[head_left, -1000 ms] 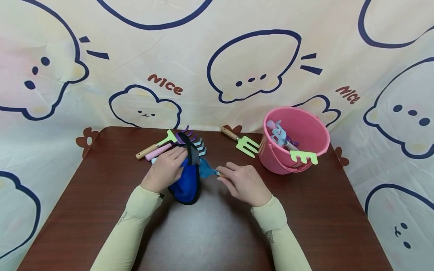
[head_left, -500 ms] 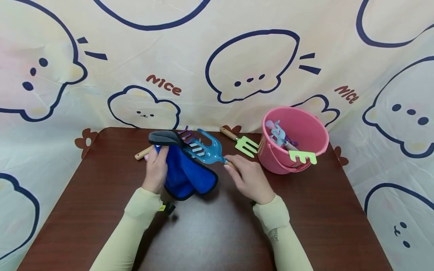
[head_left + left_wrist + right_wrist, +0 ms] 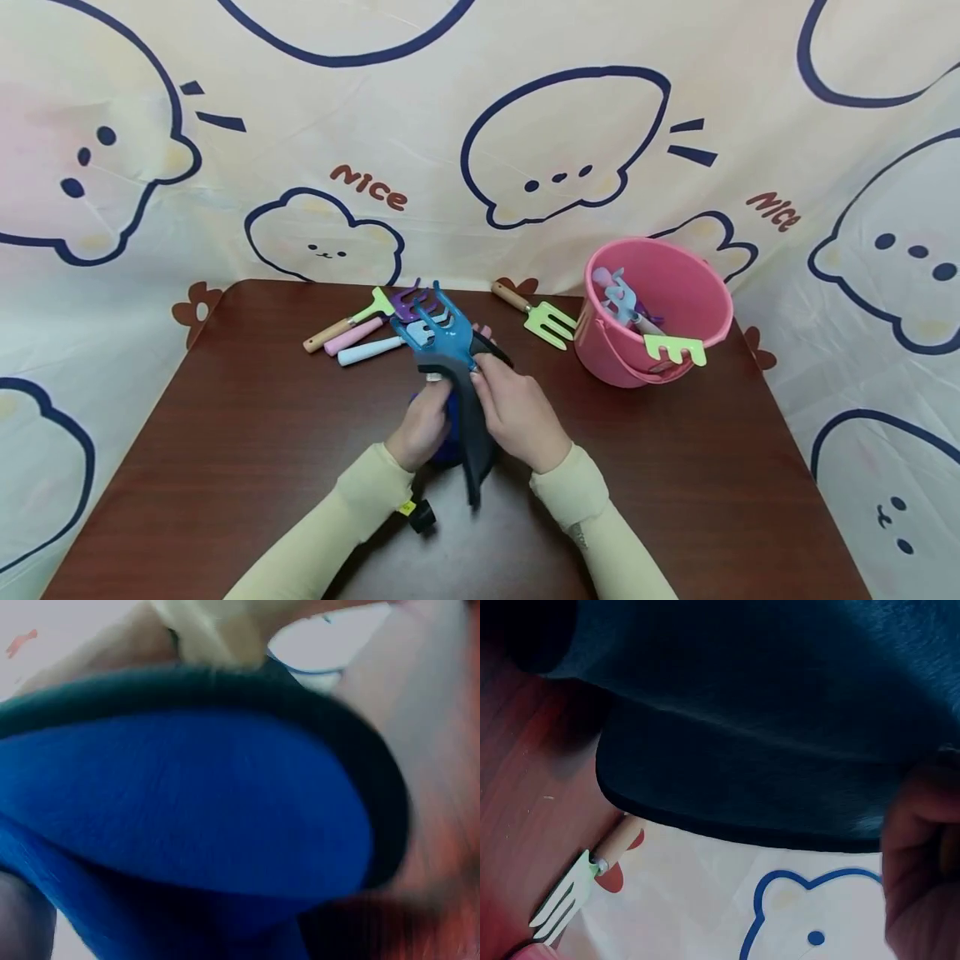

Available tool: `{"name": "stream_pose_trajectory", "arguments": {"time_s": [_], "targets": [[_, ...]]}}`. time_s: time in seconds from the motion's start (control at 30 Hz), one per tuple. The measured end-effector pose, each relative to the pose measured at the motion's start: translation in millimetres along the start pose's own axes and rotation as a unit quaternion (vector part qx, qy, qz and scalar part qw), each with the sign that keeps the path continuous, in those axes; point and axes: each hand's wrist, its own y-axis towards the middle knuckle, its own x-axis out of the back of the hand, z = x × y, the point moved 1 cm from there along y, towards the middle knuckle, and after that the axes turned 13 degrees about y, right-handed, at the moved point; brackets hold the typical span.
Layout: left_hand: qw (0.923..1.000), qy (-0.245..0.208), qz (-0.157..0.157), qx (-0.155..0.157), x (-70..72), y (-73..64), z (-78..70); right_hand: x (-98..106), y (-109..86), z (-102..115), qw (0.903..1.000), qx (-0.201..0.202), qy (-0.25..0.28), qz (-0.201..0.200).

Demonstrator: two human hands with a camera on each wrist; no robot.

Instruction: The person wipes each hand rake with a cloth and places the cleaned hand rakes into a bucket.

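Observation:
A blue toy garden fork (image 3: 447, 335) points its tines toward the back wall between the two hands. Around its handle hangs a soft blue cloth piece with black edging and dark grey lining (image 3: 474, 429). The left hand (image 3: 422, 427) grips this cloth from the left. At the fork's neck the right hand (image 3: 525, 410) pinches the fork, with a black cloth edge close against its fingers; the handle is hidden. The blue cloth (image 3: 195, 802) fills much of the left wrist view. In the right wrist view the cloth's dark side (image 3: 742, 776) covers the top, beside a curled finger (image 3: 922, 862).
Several toy tools lie at the back left, among them a light green rake (image 3: 363, 312), a purple one (image 3: 408, 304) and a pale blue one (image 3: 367, 350). A light green fork (image 3: 547, 323) lies near the pink bucket (image 3: 630, 362), which holds more tools.
The left hand has swung the cloth to the right, against the fork. The right hand has drawn the fork left and turned its tines toward the wall.

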Motion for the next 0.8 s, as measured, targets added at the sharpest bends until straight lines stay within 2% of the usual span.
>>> {"name": "stream_pose_trajectory", "arguments": {"time_s": [0.1, 0.17, 0.23, 0.3, 0.4, 0.5, 0.6, 0.67, 0.73, 0.8], "targets": [[0.9964, 0.024, -0.081, -0.009, -5.3, 7.2, -0.3, -7.4, 0.4, 2.2, 0.9990, 0.002, -0.037, 0.025], [0.9930, 0.030, -0.113, -0.021, -4.0, 10.8, -2.1, -8.9, 0.5, 3.1, 0.9982, 0.014, -0.048, 0.032], [0.9902, 0.064, -0.122, -0.020, -1.4, 10.9, -4.3, -6.0, 0.4, 3.3, 0.9982, 0.033, -0.045, 0.020], [0.9849, 0.130, -0.114, -0.012, -0.6, 10.1, -6.7, 0.4, -1.3, 2.1, 0.9975, 0.059, -0.039, -0.010], [0.9678, 0.231, -0.101, -0.003, 1.4, 8.1, -10.9, 7.0, -1.8, -0.8, 0.9923, 0.100, -0.006, -0.073], [0.9530, 0.282, -0.111, -0.003, 3.3, 7.3, -14.1, 16.0, -2.9, -3.6, 0.9834, 0.114, 0.054, -0.131], [0.9459, 0.315, -0.069, -0.038, 3.5, 6.5, -16.0, 26.6, -3.5, -5.9, 0.9772, 0.081, 0.136, -0.141], [0.9369, 0.343, -0.013, -0.068, 2.4, 5.7, -15.1, 31.4, -3.3, -8.2, 0.9774, 0.048, 0.173, -0.111], [0.9275, 0.361, 0.044, -0.088, 1.3, 4.7, -13.0, 35.1, -2.8, -9.6, 0.9798, 0.028, 0.186, -0.069], [0.9182, 0.378, 0.074, -0.092, 0.3, 5.1, -10.2, 37.8, -2.4, -10.8, 0.9820, 0.027, 0.182, -0.040]]}}
